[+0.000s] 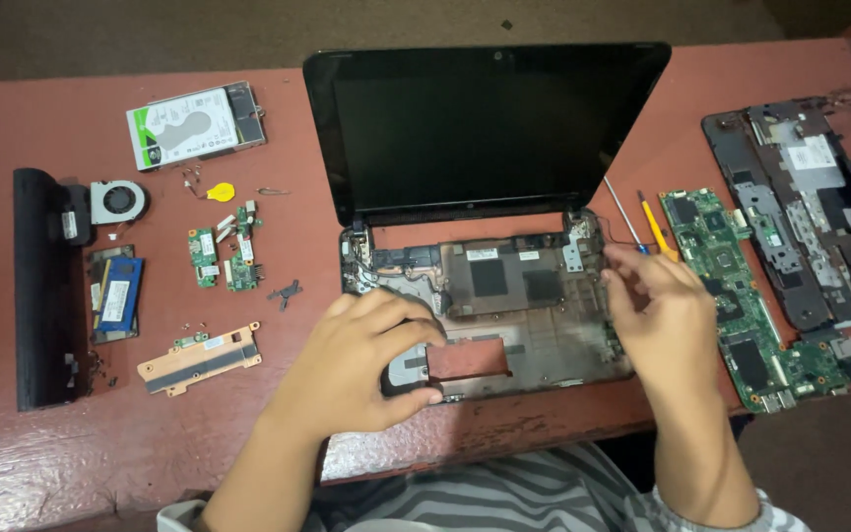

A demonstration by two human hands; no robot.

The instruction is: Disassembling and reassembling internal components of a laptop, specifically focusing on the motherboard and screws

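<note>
Red table (544, 433), left hand (361, 360) grip half-open on laptop base (504, 296), right hand (657, 310) open (holding nothing)

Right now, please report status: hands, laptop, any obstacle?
Left hand on laptop base, holding nothing. Right hand at its right edge. Screwdrivers beside it.

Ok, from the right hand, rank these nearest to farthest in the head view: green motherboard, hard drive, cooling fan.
From the right hand:
1. Motherboard, just to its right.
2. Hard drive, far left, at the table's back.
3. Fan, farther left still.
</note>
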